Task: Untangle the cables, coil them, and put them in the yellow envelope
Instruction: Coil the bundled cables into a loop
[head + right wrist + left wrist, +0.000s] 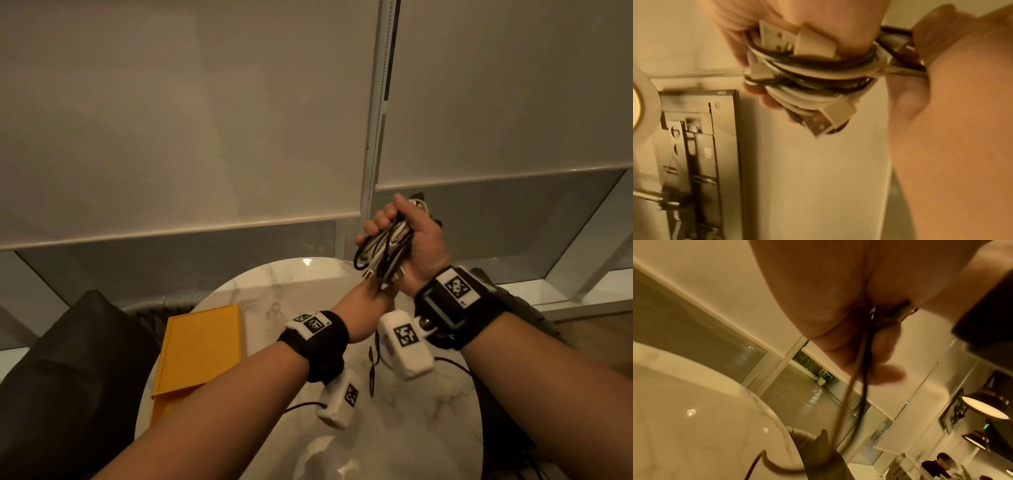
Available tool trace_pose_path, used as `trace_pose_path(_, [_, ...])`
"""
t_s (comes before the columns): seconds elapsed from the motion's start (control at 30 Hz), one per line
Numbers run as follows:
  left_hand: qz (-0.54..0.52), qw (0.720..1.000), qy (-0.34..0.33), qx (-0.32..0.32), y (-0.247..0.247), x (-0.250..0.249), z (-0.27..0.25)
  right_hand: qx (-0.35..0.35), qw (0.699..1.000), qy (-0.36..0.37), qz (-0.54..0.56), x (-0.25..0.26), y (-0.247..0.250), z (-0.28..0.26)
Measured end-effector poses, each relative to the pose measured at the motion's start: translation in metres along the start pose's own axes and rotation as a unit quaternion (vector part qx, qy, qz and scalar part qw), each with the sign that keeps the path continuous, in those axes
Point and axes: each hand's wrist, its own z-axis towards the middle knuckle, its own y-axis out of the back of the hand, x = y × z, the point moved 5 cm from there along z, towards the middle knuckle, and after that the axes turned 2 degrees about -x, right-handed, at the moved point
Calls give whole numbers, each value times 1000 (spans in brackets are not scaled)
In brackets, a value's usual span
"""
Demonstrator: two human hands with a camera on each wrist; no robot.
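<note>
From the head view, the right hand (pixel 407 236) is fisted round one bundle of black and white cables (pixel 383 255), held up over the far side of the marble table (pixel 394 428). One yellow envelope (pixel 200 349) lies flat at the table's left. The left hand (pixel 371 296) sits under the bundle, its fingers hidden.

The left wrist view shows its fingers (pixel 879 373) curled beside hanging strands.

The right wrist view alone shows two white USB plugs (pixel 828 120).

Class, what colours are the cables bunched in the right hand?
Black and white cables, clearest in the right wrist view.
</note>
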Motion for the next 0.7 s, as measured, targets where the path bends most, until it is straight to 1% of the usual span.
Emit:
trace_pose_path(0.07, [-62, 998, 30, 7, -4, 3, -3, -47, 996, 25, -76, 0, 16, 10])
trace_pose_path(0.1, [-70, 997, 45, 10, -5, 6, -5, -67, 989, 33, -131, 1, 25, 13])
trace_pose_path(0.13, [-53, 997, 47, 16, -6, 8, -8, -84, 978, 37, -190, 2, 35, 16])
trace_pose_path(0.2, [1, 998, 49, 40, -8, 16, -10, -129, 938, 48, -319, 7, 55, 17])
trace_pose_path(0.27, [18, 997, 58, 52, -4, 22, -12, -176, 887, 48, -424, 10, 71, 15])
trace_pose_path(0.33, [45, 996, 51, 56, 3, 23, -10, -198, 832, 6, -519, 10, 80, 12])
trace_pose_path(0.37, [67, 995, 42, 60, 5, 22, -9, -193, 796, -29, -573, 7, 83, 9])
trace_pose_path(0.43, [116, 991, 19, 66, 10, 19, -8, -167, 715, -90, -672, -2, 89, -1])
trace_pose_path(0.47, [140, 988, 6, 68, 12, 17, -7, -138, 680, -107, -713, -8, 91, -5])
trace_pose_path(0.53, [164, 984, -13, 72, 19, 15, -7, -71, 628, -137, -763, -19, 98, -10])
trace_pose_path(0.57, [171, 982, -23, 72, 23, 15, -6, -43, 615, -158, -771, -23, 105, -12])
trace_pose_path(0.6, [181, 981, -32, 69, 27, 15, -6, -26, 621, -188, -761, -26, 113, -14])
trace_pose_path(0.63, [191, 979, -34, 63, 31, 17, -5, -17, 647, -222, -729, -30, 122, -17])
trace_pose_path(0.7, [205, 977, -27, 46, 37, 20, -3, -12, 729, -279, -625, -36, 137, -26])
